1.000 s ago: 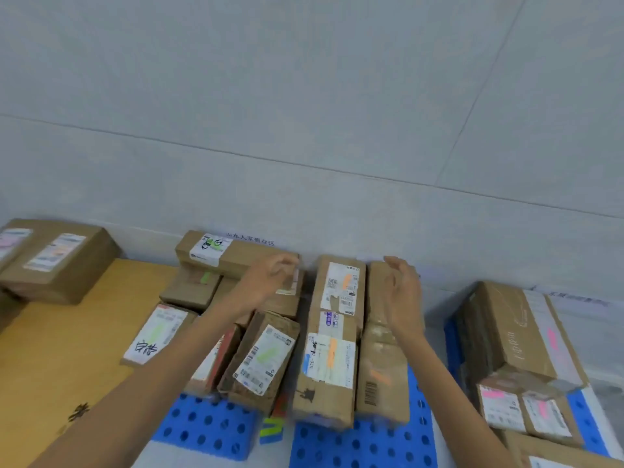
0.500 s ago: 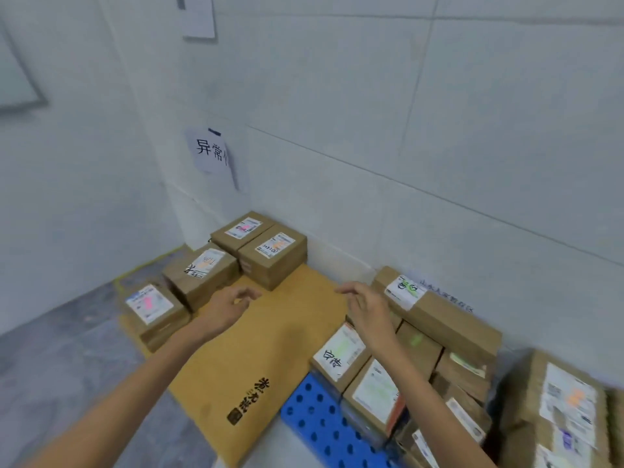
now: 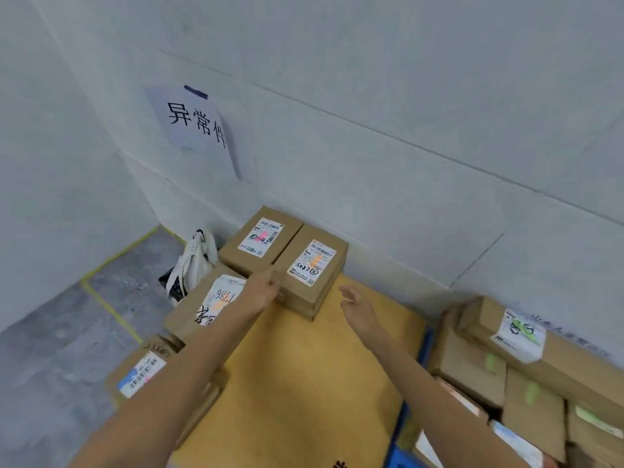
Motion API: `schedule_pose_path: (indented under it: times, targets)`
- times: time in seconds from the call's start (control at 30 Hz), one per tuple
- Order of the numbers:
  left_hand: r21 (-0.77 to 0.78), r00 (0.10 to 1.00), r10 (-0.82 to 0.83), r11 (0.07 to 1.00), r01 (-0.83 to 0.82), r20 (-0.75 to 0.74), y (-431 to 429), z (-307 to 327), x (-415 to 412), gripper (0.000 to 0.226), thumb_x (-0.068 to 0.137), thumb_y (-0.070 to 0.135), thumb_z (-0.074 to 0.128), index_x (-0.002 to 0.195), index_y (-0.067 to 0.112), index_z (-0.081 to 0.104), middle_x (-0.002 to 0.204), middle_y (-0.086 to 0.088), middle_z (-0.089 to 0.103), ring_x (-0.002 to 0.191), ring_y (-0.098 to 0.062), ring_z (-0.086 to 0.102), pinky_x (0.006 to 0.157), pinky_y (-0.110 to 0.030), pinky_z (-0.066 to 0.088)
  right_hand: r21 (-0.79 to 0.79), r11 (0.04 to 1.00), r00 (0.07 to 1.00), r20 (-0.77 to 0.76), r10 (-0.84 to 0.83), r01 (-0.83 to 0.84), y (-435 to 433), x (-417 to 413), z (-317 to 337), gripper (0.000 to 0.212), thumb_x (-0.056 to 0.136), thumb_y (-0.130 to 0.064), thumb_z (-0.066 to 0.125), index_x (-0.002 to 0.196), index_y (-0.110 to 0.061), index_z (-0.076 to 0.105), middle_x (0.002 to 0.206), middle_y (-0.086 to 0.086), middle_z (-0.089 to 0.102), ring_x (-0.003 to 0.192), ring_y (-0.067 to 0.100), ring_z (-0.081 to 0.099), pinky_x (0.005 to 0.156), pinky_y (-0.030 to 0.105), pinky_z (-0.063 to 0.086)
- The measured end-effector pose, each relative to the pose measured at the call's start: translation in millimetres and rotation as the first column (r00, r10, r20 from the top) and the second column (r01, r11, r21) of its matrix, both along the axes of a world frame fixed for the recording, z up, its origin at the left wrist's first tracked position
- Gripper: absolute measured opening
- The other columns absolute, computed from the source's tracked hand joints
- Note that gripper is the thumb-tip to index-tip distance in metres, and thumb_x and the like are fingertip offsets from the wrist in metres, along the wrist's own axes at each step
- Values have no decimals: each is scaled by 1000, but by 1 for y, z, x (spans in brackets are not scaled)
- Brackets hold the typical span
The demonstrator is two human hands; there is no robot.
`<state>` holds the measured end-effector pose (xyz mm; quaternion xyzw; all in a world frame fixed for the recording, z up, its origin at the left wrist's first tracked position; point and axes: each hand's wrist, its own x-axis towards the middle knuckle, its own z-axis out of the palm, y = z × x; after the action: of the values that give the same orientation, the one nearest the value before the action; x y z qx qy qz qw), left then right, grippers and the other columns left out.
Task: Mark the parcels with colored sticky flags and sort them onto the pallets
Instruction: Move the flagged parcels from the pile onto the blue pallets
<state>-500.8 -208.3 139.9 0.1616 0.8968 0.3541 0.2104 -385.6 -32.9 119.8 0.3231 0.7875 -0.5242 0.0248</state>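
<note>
A brown parcel with an orange flag on its label [image 3: 312, 263] stands by the wall on a tan cardboard sheet [image 3: 304, 383]. My left hand [image 3: 261, 292] reaches its near left corner, with the fingertips against the box; it holds nothing. My right hand [image 3: 354, 305] hovers just off the parcel's right side with its fingers spread and empty. Beside that parcel sits one with a pink flag [image 3: 261, 236]. Nearer me lie another orange-flagged parcel [image 3: 216, 298] and a pink-flagged one [image 3: 141, 373], both partly hidden by my left arm.
Stacked parcels with green flags [image 3: 489, 363] fill the right side on a blue pallet [image 3: 401, 457]. A white bag [image 3: 196, 261] leans in the corner. A handwritten paper sign [image 3: 199, 126] hangs on the wall. Yellow tape [image 3: 111, 309] lines the grey floor.
The view has swung left from the blue pallet's stack to the corner. Both hands have left that stack and reached forward to the orange-flagged parcel by the wall.
</note>
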Motion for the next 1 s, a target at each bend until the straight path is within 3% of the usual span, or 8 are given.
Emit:
schedule_pose_path:
  times: [0.1, 0.2, 0.3, 0.43, 0.53, 0.67, 0.87, 1.0]
  targets:
    - [-108, 994, -98, 990, 93, -49, 7, -32, -19, 37, 96, 10, 42, 132, 13, 45, 141, -9, 42, 122, -25, 45, 100, -33, 37, -70, 995, 996, 59, -66, 70, -19, -20, -11, 48, 91, 2, 37, 136, -14, 45, 144, 7, 43, 132, 20, 39, 102, 26, 33]
    - [-185, 986, -129, 977, 108, -107, 15, -54, -30, 44, 94, 12, 44, 137, 14, 38, 147, -10, 28, 135, -29, 27, 107, -38, 29, -175, 976, 990, 75, -121, 133, -31, -37, -18, 52, 93, -3, 40, 144, -14, 33, 143, 3, 40, 133, 19, 36, 97, 20, 31]
    - [-101, 996, -38, 994, 30, -82, 21, -57, -31, 42, 94, 18, 48, 135, 12, 41, 140, -9, 37, 131, -26, 32, 105, -38, 33, -177, 965, 980, 61, -188, 196, -30, -48, -30, 48, 94, -5, 41, 141, -18, 38, 137, 0, 48, 118, 16, 48, 96, 24, 39]
    - [-68, 995, 35, 997, -29, 93, 24, -64, -32, 45, 92, 30, 54, 129, 6, 47, 128, -11, 43, 114, -28, 51, 101, -38, 41, -81, 961, 961, 107, -257, 266, -20, -41, -42, 45, 95, -14, 45, 140, -11, 39, 126, 14, 54, 104, 26, 55, 91, 36, 48]
    - [-17, 973, 49, 999, -46, 225, 29, -68, -23, 42, 89, 21, 60, 122, 3, 43, 126, -13, 42, 109, -25, 51, 90, -27, 40, -134, 944, 950, 133, -283, 300, -14, -24, -47, 44, 95, -15, 49, 138, -9, 41, 119, 13, 56, 95, 22, 54, 78, 32, 48]
    - [73, 939, 55, 994, -84, 339, 33, -63, 4, 29, 91, 15, 58, 107, 9, 34, 121, -14, 53, 109, -24, 54, 85, -30, 46, -214, 919, 943, 108, -314, 331, -8, 5, -44, 41, 96, -13, 49, 136, -11, 43, 109, 5, 53, 90, 17, 55, 69, 26, 50]
    - [303, 978, 98, 941, -151, 185, 44, 0, 51, 31, 88, 16, 62, 111, 11, 41, 108, 0, 52, 106, -18, 54, 82, -25, 41, -296, 910, 937, -103, -332, 290, 9, 49, 5, 27, 96, -16, 50, 119, -29, 43, 120, -1, 53, 97, 8, 55, 70, 25, 48]
    - [464, 993, 118, 879, -112, 16, 68, 63, 96, 45, 87, 23, 64, 128, 17, 46, 108, 11, 48, 104, -8, 50, 82, -20, 40, -265, 926, 889, -303, -345, 269, 29, 98, 61, 29, 94, -17, 54, 122, -22, 46, 120, 4, 55, 99, 14, 57, 76, 28, 51]
